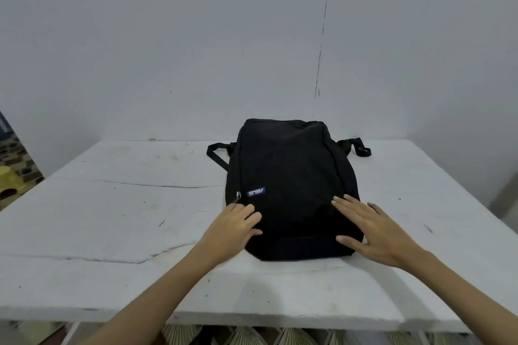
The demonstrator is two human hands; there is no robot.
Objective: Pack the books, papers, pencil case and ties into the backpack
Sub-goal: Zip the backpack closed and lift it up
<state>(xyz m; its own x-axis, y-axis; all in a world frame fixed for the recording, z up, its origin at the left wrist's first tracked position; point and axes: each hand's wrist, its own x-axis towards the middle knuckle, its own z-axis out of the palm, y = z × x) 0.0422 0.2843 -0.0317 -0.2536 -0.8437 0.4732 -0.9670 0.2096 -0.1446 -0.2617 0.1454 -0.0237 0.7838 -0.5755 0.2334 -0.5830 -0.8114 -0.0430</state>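
Observation:
A black backpack (pixel 288 176) lies flat on the white table (pixel 112 218), zipped shut, its straps sticking out at the far end. A small blue logo patch and a zipper pull (pixel 238 195) show on its near left side. My left hand (pixel 235 228) rests on the bag's near left corner with fingers loosely bent. My right hand (pixel 372 228) lies on the near right corner, fingers straight and spread. No books, papers, pencil case or ties are in sight.
A grey wall stands right behind the table. A yellow plastic stool (pixel 9 179) sits on a patterned floor at the far left. The table's front edge runs just below my forearms, with patterned fabric under it.

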